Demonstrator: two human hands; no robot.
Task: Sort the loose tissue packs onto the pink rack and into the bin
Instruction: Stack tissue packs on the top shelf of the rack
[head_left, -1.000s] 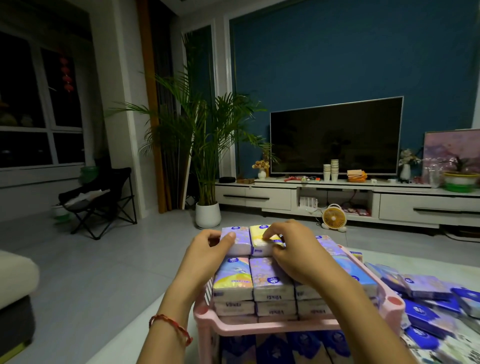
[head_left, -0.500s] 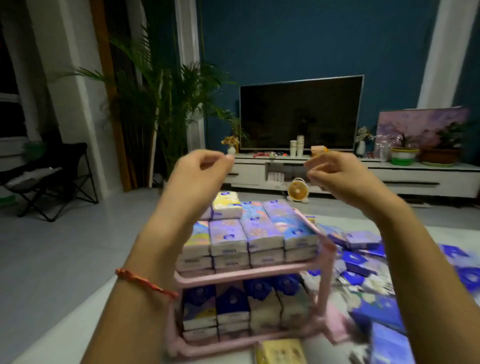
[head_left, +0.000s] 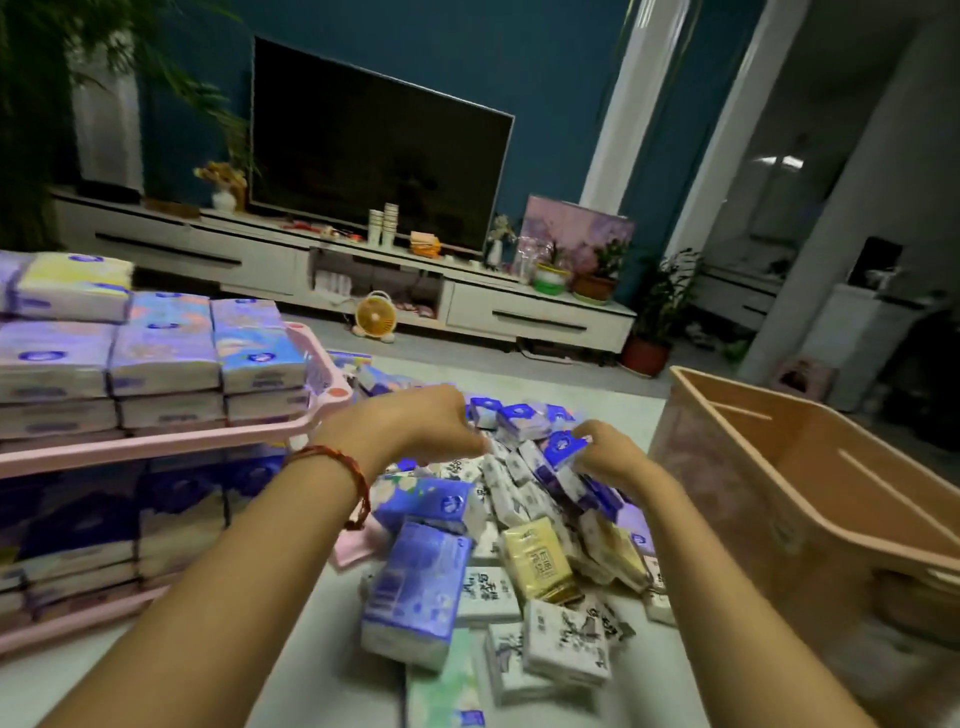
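A heap of loose tissue packs in blue, white, yellow and green lies on the pale surface in front of me. To the left, the pink rack has stacked packs on its top shelf and more on the shelf below. An open peach bin is on the right. My left hand, with a red cord at the wrist, hovers over the far side of the heap with fingers curled down; whether it holds a pack is hidden. My right hand grips a small blue-and-white pack at the top of the heap.
A large blue pack and a yellow pack lie at the near side of the heap. Beyond are a TV cabinet with a dark screen, a small orange fan on the floor and potted plants.
Both hands have left the top of the rack and swung right and down to the loose heap. My view turned right, bringing the bin into sight. The right hand now grips a small pack.
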